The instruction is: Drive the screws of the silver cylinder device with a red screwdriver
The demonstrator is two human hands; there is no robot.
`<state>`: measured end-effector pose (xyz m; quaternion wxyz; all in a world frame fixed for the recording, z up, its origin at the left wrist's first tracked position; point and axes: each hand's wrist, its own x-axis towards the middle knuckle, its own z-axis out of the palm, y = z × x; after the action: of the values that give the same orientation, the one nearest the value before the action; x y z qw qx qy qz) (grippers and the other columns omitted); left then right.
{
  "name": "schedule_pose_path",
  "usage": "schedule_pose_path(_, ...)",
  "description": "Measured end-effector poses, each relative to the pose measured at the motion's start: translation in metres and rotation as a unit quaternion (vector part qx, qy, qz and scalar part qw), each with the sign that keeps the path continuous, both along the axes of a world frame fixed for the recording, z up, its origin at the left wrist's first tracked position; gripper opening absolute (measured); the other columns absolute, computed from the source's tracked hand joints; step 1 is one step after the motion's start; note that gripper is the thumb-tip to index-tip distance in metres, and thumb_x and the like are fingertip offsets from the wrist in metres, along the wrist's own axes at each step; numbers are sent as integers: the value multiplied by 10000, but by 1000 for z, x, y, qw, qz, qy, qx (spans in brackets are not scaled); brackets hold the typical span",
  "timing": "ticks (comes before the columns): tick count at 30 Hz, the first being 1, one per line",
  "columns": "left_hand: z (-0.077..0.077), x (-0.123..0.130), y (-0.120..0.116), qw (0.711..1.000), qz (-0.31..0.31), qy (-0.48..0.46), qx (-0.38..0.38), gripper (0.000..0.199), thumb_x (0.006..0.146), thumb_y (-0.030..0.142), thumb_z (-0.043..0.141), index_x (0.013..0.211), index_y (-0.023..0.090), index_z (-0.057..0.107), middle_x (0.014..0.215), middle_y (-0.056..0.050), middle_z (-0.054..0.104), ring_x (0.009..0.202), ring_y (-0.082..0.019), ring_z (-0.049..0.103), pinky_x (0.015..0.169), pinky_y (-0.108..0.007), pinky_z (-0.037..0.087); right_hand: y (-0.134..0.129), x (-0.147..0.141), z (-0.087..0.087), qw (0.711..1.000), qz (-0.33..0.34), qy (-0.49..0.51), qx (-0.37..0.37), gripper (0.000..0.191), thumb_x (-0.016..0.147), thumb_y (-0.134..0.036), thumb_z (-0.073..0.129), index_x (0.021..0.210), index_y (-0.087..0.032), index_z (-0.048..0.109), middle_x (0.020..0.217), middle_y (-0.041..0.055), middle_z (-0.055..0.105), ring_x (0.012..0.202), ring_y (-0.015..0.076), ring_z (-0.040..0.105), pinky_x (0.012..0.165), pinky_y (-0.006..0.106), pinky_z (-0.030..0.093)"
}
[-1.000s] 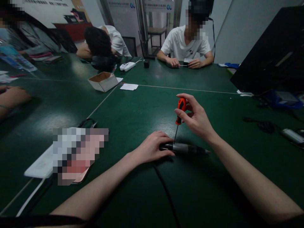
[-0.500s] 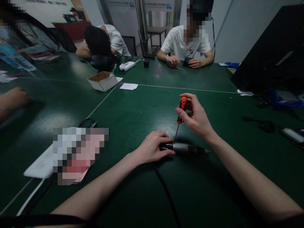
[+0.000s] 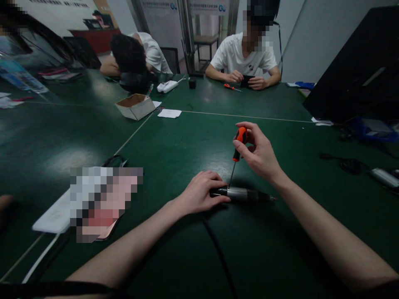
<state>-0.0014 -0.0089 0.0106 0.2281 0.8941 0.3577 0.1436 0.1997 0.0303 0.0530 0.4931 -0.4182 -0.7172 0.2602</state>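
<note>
My left hand [image 3: 202, 193] is closed around the black rear end of a black-and-silver cylindrical tool [image 3: 238, 194], which lies on the table with its thin tip to the right. A black cable [image 3: 218, 245] runs toward me from beneath that hand. In my right hand [image 3: 257, 147], thumb and fingers grip the orange-and-black handle of a screwdriver [image 3: 240, 139]. Its shaft slants down, and the end meets the top of the cylinder near the left fingertips. The exact contact spot is too small to make out.
On the green table [image 3: 174, 145], a white power strip [image 3: 51, 218] and a pink phone [image 3: 107, 232] lie left. An open box [image 3: 135, 109] sits beyond. Across the table, one person [image 3: 245, 58] holds a dark object; another rests head down [image 3: 129, 54]. A black monitor [image 3: 358, 62] stands right.
The screwdriver handle has turned slightly in my right hand; my left hand stays put. The person opposite has let go of another screwdriver, and a hand at the left has mostly withdrawn.
</note>
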Motion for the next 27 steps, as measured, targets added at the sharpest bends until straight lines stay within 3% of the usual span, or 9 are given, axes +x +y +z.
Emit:
schedule_pose_path(7, -2, 0, 1, 1000, -2, 0, 8, 387, 850, 482, 664, 1089, 179, 693, 988, -65, 656, 894, -221, 581, 782, -326, 416, 0, -3, -5, 998, 14, 63, -23, 410, 842, -304, 625, 1137, -261, 344, 894, -1, 600, 753, 158, 610, 520, 236, 508)
schedule_pose_path(14, -4, -1, 0, 1000, -9, 1, 17, 378, 875, 492, 628, 1080, 181, 689, 986, -67, 650, 916, -224, 576, 791, -328, 413, 2, 0, -3, 999, 47, 22, -5, 343, 900, -250, 540, 1229, -276, 446, 1123, 43, 548, 791, 140, 588, 535, 237, 514)
schedule_pose_path(17, -4, -1, 0, 1000, -12, 0, 22, 377, 878, 488, 625, 1083, 178, 686, 982, -68, 647, 920, -225, 576, 793, -330, 413, 2, -1, -1, 997, 60, 38, -20, 347, 897, -279, 558, 1225, -265, 449, 1075, 36, 576, 792, 145, 598, 528, 235, 512)
schedule_pose_path(23, -2, -1, 0, 1000, -8, 2, 19, 374, 861, 471, 655, 1092, 178, 687, 987, -66, 642, 909, -226, 574, 796, -336, 417, 0, -2, 0, 996, -4, 82, -28, 445, 773, -356, 712, 1050, -247, 381, 823, -17, 593, 688, 150, 601, 508, 246, 501)
schedule_pose_path(27, -1, -1, -1, 1000, -7, 3, 19, 385, 864, 481, 646, 1103, 181, 684, 988, -69, 647, 903, -225, 574, 792, -333, 423, 0, -1, 1, 996, 12, 79, -39, 394, 823, -348, 655, 1068, -250, 362, 881, -5, 613, 713, 150, 613, 514, 248, 510)
